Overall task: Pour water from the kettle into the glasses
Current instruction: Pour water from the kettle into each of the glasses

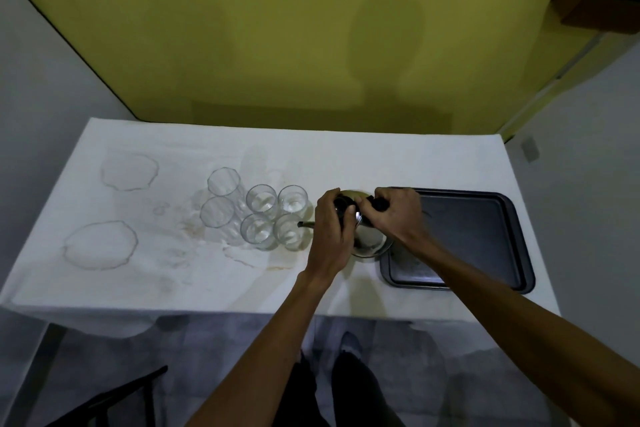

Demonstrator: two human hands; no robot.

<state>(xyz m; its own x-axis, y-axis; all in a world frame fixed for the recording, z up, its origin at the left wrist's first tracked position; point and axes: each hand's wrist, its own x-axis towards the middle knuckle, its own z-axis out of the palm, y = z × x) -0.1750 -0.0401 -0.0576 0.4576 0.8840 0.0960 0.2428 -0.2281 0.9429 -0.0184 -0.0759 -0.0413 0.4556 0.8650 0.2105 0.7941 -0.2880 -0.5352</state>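
A steel kettle (370, 239) with a black handle stands on the white-covered table (207, 281), its thin spout (304, 224) over the rim of the nearest right glass (289, 232). My left hand (330, 229) rests on the kettle's top and lid. My right hand (394, 215) grips the black handle. Several clear glasses stand in a cluster left of the kettle: two tall ones (223, 182) at the far left and shorter ones (261, 199) beside them. Whether water is flowing is not visible.
A dark baking tray (485, 236) lies right of the kettle, touching its base. Ring-shaped stains (128, 172) mark the cloth at the left. A yellow wall rises behind the table. A dark chair (114, 395) stands below the front edge.
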